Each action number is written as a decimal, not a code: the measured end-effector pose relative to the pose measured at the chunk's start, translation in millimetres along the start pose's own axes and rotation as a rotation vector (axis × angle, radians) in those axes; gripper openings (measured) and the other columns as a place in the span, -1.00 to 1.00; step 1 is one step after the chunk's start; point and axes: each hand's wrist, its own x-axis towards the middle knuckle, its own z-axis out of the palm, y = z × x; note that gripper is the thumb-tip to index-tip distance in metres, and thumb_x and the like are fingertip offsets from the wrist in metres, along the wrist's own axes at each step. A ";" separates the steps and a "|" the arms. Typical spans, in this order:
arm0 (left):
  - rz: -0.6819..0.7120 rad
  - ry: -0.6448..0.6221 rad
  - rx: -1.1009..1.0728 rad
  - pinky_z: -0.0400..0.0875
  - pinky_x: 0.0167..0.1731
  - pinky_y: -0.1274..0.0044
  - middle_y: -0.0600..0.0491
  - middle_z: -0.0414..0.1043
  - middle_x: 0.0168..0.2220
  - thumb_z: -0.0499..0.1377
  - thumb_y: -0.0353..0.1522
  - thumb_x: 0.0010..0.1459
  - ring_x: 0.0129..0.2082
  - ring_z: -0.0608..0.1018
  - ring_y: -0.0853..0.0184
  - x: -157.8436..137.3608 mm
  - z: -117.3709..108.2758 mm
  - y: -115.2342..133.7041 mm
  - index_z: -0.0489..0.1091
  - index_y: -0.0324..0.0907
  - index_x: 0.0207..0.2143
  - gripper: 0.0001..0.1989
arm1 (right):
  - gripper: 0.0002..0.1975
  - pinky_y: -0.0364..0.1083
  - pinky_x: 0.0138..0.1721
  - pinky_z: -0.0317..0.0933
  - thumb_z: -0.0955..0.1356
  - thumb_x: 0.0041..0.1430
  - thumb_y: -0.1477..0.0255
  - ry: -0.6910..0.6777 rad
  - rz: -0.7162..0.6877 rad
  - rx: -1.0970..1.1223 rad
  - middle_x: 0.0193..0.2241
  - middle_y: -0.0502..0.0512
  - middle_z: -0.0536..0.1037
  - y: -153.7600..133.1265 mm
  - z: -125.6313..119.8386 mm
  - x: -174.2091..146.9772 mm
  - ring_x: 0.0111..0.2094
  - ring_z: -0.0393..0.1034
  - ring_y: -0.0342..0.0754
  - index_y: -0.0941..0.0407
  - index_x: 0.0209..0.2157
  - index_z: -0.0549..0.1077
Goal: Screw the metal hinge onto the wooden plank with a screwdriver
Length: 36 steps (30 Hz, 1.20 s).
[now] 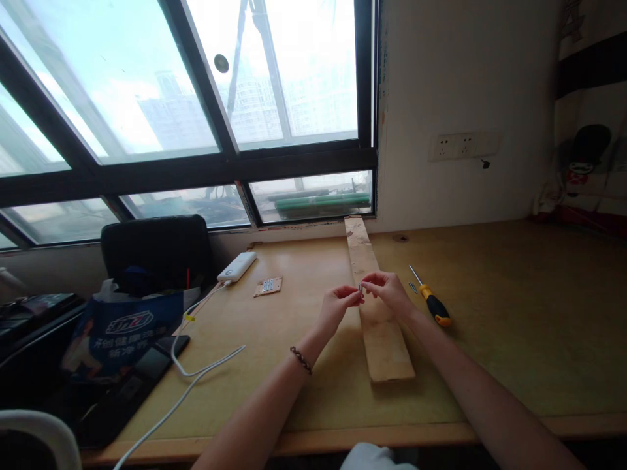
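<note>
Over the middle of a long wooden board [389, 346], both hands meet with fingertips pinched. Between them is a small shiny metal piece that looks like a screw [360, 289]. My left hand [339, 305], with a braided bracelet on its wrist, grips it from the left. From the right, the fingers of my right hand [386, 288] close on its upper part. The fingertips partly hide its shape. To the right of the board lies a yellow-and-black screwdriver [434, 305], its tip pointing away. Beside its shaft are a few small metal screws [413, 287].
The wooden table [304, 391] ends at a window. On its left are a white power bank [237, 266] with a white cable [198, 373] and a small wooden piece [268, 286] bearing metal bits. A black chair [155, 251] and a blue bag [122, 333] stand beyond the left edge.
</note>
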 end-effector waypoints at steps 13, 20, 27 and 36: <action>0.095 -0.003 0.135 0.34 -0.43 0.54 -0.02 0.49 -0.49 0.25 -0.23 -0.15 -0.50 0.47 0.37 -1.1 2.1 5.8 0.47 -0.27 -0.47 -0.73 | -0.78 -0.15 -0.48 0.26 0.40 -0.19 0.32 -0.035 0.048 0.142 -0.57 0.04 0.50 -5.6 3.2 -2.2 -0.54 0.36 -0.15 0.19 -0.49 0.47; 0.132 -0.005 0.170 0.32 -0.47 0.55 -0.02 0.48 -0.49 0.23 -0.22 -0.13 -0.54 0.44 0.39 -1.7 2.0 3.8 0.48 -0.26 -0.47 -0.74 | -0.75 -0.15 -0.47 0.25 0.40 -0.18 0.30 -0.094 0.042 0.118 -0.55 0.04 0.49 -11.4 1.0 -3.8 -0.51 0.35 -0.15 0.19 -0.46 0.47; 0.130 -0.019 0.181 0.32 -0.47 0.54 0.01 0.46 -0.53 0.24 -0.22 -0.15 -0.54 0.44 0.39 1.0 0.7 -0.2 0.48 -0.26 -0.47 -0.74 | -0.73 -0.15 -0.51 0.23 0.42 -0.21 0.27 -0.069 0.035 0.064 -0.58 0.05 0.49 -11.1 -3.6 -0.7 -0.56 0.33 -0.16 0.20 -0.50 0.48; 0.108 0.083 0.292 0.27 -0.52 0.58 0.03 0.43 -0.57 0.21 -0.19 -0.13 -0.55 0.41 0.41 8.1 -9.9 -10.1 0.45 -0.25 -0.51 -0.72 | -0.86 -0.14 -0.39 0.21 0.35 -0.11 0.37 0.384 0.107 -0.667 -0.51 0.11 0.54 33.5 -77.9 22.7 -0.43 0.41 -0.05 0.15 -0.50 0.51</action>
